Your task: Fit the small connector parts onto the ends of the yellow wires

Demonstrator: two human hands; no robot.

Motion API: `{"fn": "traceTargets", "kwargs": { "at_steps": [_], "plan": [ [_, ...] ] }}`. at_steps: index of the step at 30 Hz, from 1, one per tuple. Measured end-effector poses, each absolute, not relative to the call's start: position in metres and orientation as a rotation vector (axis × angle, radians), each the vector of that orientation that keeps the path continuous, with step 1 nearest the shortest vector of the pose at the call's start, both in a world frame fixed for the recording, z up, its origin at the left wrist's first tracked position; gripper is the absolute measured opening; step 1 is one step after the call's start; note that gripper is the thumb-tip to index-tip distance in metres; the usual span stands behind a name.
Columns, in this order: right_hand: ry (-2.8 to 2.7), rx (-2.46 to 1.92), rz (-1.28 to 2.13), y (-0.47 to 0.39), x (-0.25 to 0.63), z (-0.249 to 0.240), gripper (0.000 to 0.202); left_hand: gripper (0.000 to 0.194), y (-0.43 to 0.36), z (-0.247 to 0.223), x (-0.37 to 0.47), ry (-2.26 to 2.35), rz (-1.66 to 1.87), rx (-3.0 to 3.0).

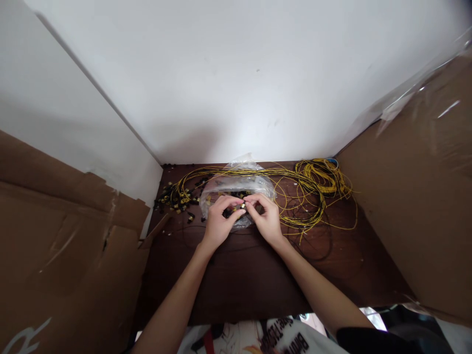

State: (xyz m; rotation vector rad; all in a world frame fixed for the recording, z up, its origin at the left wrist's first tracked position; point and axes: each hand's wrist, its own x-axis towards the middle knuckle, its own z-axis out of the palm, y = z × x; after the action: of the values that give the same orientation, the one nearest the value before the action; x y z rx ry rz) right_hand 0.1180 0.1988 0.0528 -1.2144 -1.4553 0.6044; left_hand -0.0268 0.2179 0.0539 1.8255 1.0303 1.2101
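Observation:
My left hand point(218, 221) and my right hand point(266, 218) meet over a clear plastic bag point(210, 196), thumbs and forefingers pinched close together. Between the fingertips shows a small pale-yellow connector point(244, 206); its finer detail is too small to make out. Inside the bag, partly hidden by my hands, lie small black and yellow pieces point(241, 194). Behind my hands a bundle of thin yellow and black wires point(236, 172) runs across the bag. At its left end sits a pile of black and yellow connectors point(180, 199).
To the right, the wires point(320, 179) gather in loose coils on the dark brown table point(236, 290). Cardboard point(66, 255) stands along the left side, and a plastic-covered cardboard sheet point(416, 187) along the right. A white wall point(239, 88) rises behind the table.

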Motion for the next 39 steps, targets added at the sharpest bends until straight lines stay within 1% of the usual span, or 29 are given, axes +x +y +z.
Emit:
{"fn": "traceTargets", "kwargs": {
  "at_steps": [19,39],
  "plan": [
    [-1.458,-1.208,0.618,0.1975,0.117,0.0539,0.011,0.012,0.2184,0.0571,-0.0269,1.07,1.2,1.73],
    [-1.479,-1.204,0.606,0.1962,0.1167,0.0585,0.009,0.017,0.2174,0.0552,-0.0258,1.083,1.198,1.732]
  ]
}}
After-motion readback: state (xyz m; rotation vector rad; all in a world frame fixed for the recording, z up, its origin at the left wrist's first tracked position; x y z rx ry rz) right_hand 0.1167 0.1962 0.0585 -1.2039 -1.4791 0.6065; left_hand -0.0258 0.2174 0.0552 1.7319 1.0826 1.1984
